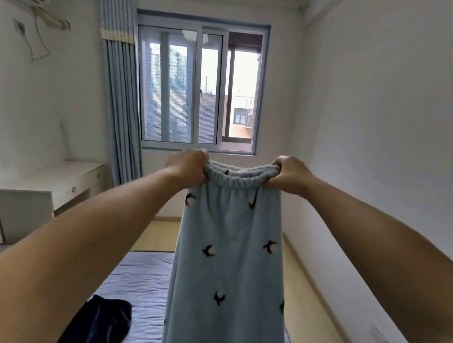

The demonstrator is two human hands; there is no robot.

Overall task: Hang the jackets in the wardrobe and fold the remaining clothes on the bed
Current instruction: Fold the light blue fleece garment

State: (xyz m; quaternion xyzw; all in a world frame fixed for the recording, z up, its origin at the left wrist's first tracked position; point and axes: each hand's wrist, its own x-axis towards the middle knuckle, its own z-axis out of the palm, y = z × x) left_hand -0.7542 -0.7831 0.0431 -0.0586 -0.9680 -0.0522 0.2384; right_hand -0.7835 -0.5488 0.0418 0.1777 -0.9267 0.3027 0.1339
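Over the bed, a pale blue fleece garment is held up by its waistband, ready for folding.

The left hand and right hand each clench one end of the elastic waistband, arms outstretched, so the bird-print cloth hangs straight down and runs out of view below. A clean fold probably starts with the waistband level and taut, the cloth lowered flat onto the quilted cover, then the sides brought together. A dark garment lies crumpled on the bed at lower left. No wardrobe shows, and the desk drawers are closed, their contents hidden.
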